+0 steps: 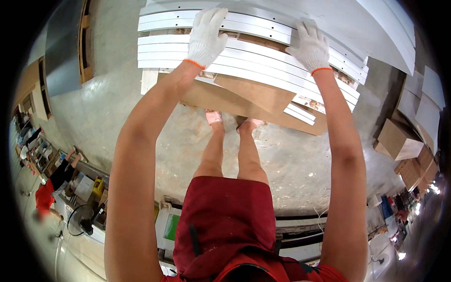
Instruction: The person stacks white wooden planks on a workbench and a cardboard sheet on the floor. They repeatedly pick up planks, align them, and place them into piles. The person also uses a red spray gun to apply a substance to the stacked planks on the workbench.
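My left hand (206,38), in a white knit glove with an orange cuff, lies over long white strips. Its fingers stretch away from me and the thumb stands apart. To the right, my right hand (311,46), gloved the same way, rests on the strips with its fingers spread. The far group of white strips (253,28) has small dark holes. Between it and the near group of white strips (253,60) runs a gap showing brown material. Whether my fingertips curl round an edge is hard to see.
Brown cardboard (253,94) lies beneath the strips, with short white pieces (299,113) on it. A wide white panel (376,23) is beyond. Cardboard boxes (399,139) stand right; a dark grey panel (63,56) lies left. At lower left are a fan (82,219) and a person in red (44,197).
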Demonstrator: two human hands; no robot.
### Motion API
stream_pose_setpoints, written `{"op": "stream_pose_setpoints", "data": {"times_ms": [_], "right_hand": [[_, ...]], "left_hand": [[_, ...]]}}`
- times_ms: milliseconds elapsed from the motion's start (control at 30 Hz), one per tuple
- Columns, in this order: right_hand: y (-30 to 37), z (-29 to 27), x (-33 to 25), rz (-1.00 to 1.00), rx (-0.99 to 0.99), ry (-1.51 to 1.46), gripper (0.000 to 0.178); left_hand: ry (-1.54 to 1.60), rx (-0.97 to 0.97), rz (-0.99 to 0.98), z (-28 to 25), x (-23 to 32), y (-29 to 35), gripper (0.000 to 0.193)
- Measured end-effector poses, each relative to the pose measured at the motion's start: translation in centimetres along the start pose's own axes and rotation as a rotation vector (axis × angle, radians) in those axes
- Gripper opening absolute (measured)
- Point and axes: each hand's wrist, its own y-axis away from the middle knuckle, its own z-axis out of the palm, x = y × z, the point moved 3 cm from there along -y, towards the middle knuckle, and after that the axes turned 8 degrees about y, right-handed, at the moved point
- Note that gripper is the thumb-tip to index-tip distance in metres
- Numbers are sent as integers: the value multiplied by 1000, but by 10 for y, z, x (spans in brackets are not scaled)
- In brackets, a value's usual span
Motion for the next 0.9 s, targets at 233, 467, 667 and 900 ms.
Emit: {"op": "stream_pose_setpoints", "data": {"times_ms": [233, 467, 667, 900], "right_hand": [[-34, -3, -6, -53, -164, 74, 73], [-33, -2, -11, -102, -177, 71, 75], [-35, 1, -3, -92, -208, 38, 78], [-53, -24, 18, -200, -532, -462, 75]], "left_hand": [[-213, -215, 105, 8, -19, -31, 67], [-441, -259, 68, 21, -14, -50, 74], [-538, -321, 108, 30, -21, -61, 78], [-385, -963, -53, -14, -9, -105, 100]]}}
